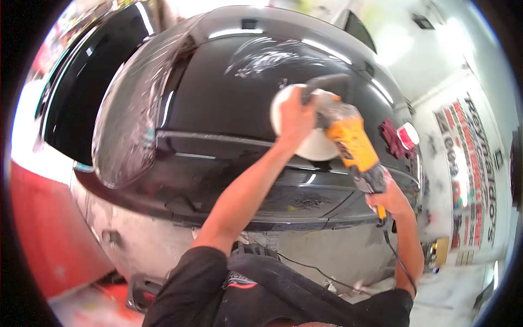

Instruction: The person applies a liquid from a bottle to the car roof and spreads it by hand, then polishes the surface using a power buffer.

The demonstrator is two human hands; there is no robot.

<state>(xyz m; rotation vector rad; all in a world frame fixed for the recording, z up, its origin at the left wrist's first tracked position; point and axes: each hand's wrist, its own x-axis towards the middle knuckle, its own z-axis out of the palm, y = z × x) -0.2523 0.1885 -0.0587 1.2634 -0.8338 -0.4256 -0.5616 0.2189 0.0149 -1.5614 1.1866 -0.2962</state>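
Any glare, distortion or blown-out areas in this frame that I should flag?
Head view: heavy fisheye bending, black corners; glare streaks on the black car body; the upper right is blown out; yellow polisher, left hand and right hand reasonably sharp.

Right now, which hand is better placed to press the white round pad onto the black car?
Probably the left hand: it sits at the head of the yellow polisher, right over the white pad. The right hand grips the tail end, by the cord.
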